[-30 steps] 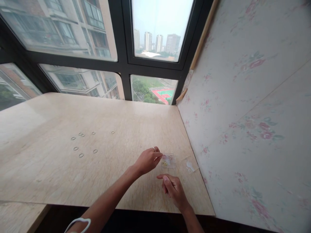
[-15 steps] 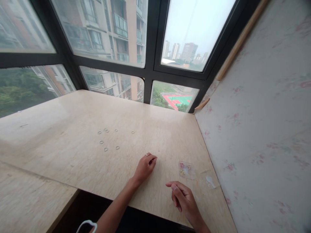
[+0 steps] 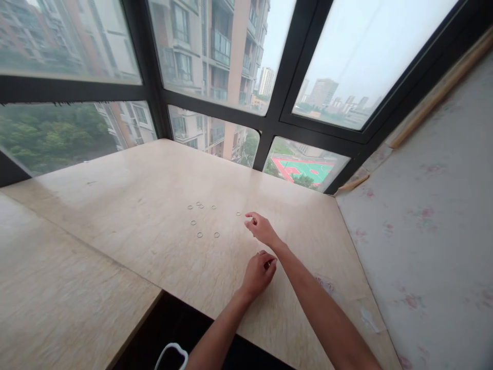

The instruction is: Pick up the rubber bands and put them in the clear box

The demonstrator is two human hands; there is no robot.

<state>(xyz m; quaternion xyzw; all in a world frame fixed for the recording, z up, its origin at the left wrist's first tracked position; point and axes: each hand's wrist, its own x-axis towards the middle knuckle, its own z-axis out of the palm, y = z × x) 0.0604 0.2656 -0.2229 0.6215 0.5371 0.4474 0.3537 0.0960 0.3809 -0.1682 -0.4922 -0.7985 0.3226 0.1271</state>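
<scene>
Several thin rings (image 3: 200, 235) lie scattered over the middle of the marbled surface. One ring (image 3: 238, 214) sits apart on the right, just left of my right hand (image 3: 260, 227), whose thumb and forefinger are spread apart above the surface. Nearer to me, my left hand (image 3: 260, 272) rests on the surface with its fingers curled together; whatever they pinch is too small to make out. A ring is on one of its fingers. My right forearm partly covers a small clear packet (image 3: 324, 283) with pinkish pieces.
A clear wrapper with a white label (image 3: 368, 319) lies near the papered wall (image 3: 418, 246) on the right. Dark window frames (image 3: 265, 139) stand behind the surface (image 3: 127, 205). A white loop (image 3: 172, 354) shows at the bottom edge, before a dark opening.
My right hand has moved forward and left, past my left hand, to beside the lone ring. My left hand stays closed on the surface. The view has turned left.
</scene>
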